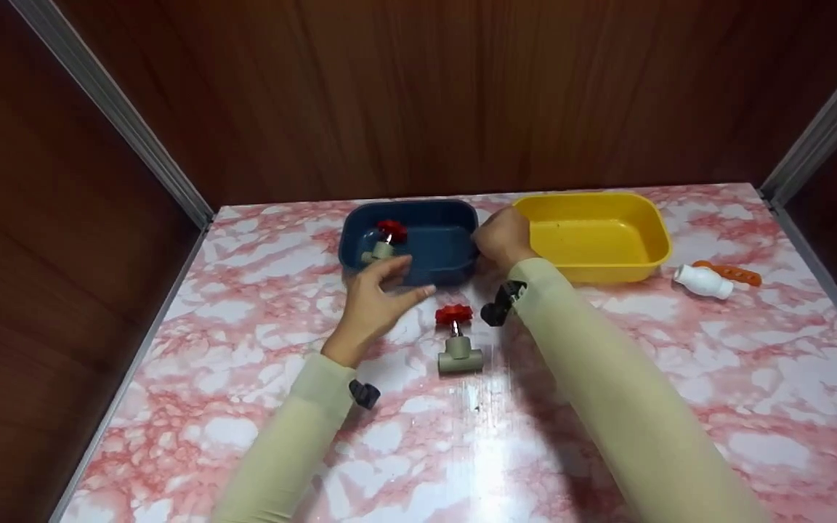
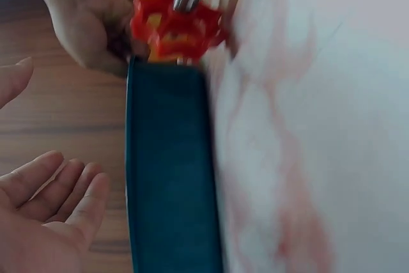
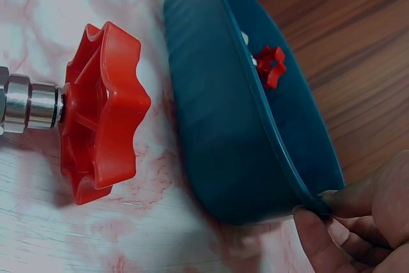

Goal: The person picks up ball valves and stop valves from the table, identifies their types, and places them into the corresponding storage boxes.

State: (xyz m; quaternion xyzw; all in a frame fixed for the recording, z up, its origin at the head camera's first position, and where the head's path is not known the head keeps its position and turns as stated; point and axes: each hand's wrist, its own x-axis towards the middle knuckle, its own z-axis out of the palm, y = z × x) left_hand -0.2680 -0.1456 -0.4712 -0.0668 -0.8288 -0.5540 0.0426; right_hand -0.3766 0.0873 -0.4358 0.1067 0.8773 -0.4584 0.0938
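Observation:
A dark blue plastic basin (image 1: 429,277) stands near the back wall. My right hand (image 1: 504,237) pinches its right rim between thumb and fingers, as the right wrist view shows at the rim (image 3: 305,199). By the front edge of the basin, my left hand (image 1: 377,299) is spread with thumb and fingers apart, holding nothing. Inside the basin, toward its left end, lies a grey pipe valve (image 1: 382,250) with a red handwheel. A second valve (image 1: 460,358) of the same kind lies on the table in front, its red handwheel (image 3: 102,113) pointing at the basin.
A yellow basin (image 1: 600,274) stands to the right of the blue one, close by my right hand. Farther right lie a white plastic valve body (image 1: 705,282) and an orange handle (image 1: 737,274). Wood panels (image 1: 418,94) enclose the marbled table (image 1: 229,432) at the back and sides.

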